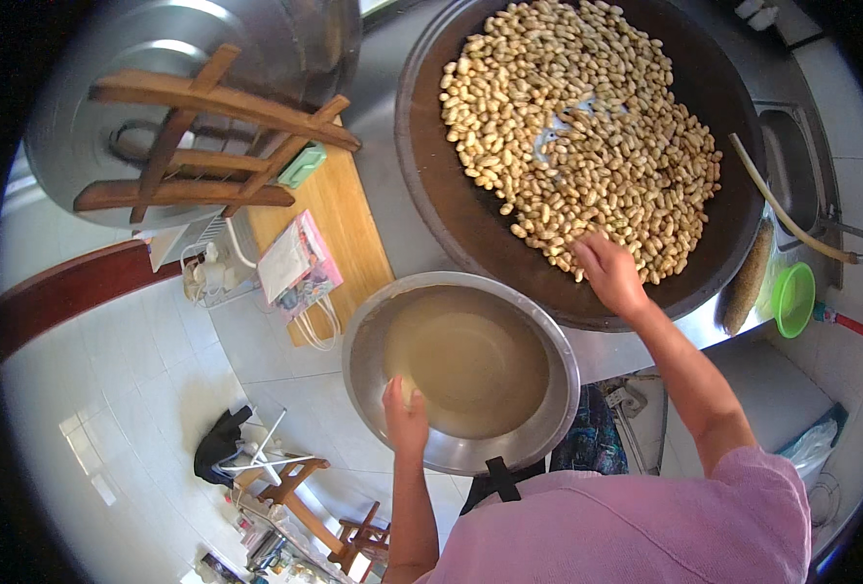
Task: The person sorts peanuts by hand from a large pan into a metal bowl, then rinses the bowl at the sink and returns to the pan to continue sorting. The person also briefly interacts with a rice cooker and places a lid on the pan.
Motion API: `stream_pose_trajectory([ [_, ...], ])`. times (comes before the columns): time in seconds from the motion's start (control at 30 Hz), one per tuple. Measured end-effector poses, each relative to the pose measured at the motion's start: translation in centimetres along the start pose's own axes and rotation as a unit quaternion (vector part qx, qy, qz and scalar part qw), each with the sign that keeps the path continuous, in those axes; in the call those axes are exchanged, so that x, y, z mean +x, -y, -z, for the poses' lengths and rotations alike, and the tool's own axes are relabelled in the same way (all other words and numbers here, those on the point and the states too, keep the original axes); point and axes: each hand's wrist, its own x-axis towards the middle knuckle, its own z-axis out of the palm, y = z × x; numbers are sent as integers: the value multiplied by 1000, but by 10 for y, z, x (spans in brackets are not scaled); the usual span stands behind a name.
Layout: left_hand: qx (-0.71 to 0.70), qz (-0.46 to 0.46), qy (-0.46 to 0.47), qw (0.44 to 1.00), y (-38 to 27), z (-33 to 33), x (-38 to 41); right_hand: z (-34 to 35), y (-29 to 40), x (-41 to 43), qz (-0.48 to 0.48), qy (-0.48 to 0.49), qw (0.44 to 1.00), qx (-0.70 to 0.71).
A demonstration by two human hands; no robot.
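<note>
Unshelled peanuts [621, 182] are spread in a wide layer inside a large dark wok [449, 212]. My right hand [610, 274] is at the near edge of the peanuts, its fingers bent and touching them. Whether it pinches any is hidden. In front of my body is a round metal basin [365, 350] of cloudy tan water [475, 358]. My left hand [406, 420] reaches over the basin's near left side, fingertips at the water; what lies between the fingers is unclear. A pale bluish perforated piece [546, 139] shows among the peanuts.
Left of the wok, a wooden rack [212, 139] stands before a large metal lid [103, 175]. Beside it lies a wooden board [358, 219] with a pink patterned bag [303, 266]. At right are a sink [789, 168], a hose [774, 208], a brush [745, 281] and a green bowl [793, 299].
</note>
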Motion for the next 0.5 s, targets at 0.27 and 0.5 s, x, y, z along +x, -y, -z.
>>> stream_pose_trajectory([
  [0.27, 221, -183, 173, 942, -5, -33, -18, -114, 66, -133, 150, 100, 981, -76],
  [0.5, -53, -234, 12, 971, 39, 48, -20, -181, 62, -175, 105, 186, 899, -381],
])
